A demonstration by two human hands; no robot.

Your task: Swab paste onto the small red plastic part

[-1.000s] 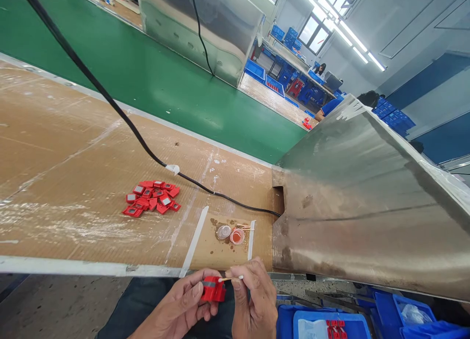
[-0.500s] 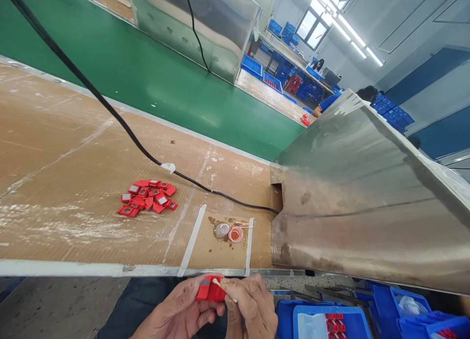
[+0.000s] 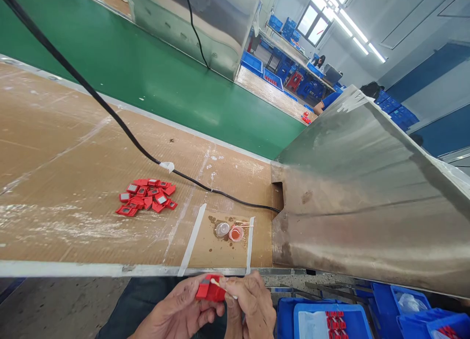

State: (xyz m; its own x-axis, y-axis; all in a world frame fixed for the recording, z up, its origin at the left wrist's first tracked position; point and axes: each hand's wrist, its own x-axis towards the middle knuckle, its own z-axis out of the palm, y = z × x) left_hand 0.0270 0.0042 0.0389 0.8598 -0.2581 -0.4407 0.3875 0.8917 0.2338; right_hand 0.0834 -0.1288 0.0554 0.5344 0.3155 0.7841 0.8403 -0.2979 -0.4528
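A small red part is held and dabbed with a cotton swab below the worktop edge.

The red part (image 3: 209, 289) is gripped in the closed fingers of the left hand (image 3: 178, 313), just below the near edge of the worktop (image 3: 73, 148). A cotton swab (image 3: 222, 286) is pinched in the right hand (image 3: 247, 307), its tip laid against the part. On the worktop, a pile of red parts (image 3: 146, 196) is seen left of a taped patch, where a clear cap (image 3: 222, 229) and an orange-filled cap (image 3: 235, 233) are set side by side. A black cable (image 3: 121, 126) is run across to the metal housing (image 3: 367, 197). A blue bin (image 3: 326, 320) is placed at lower right.
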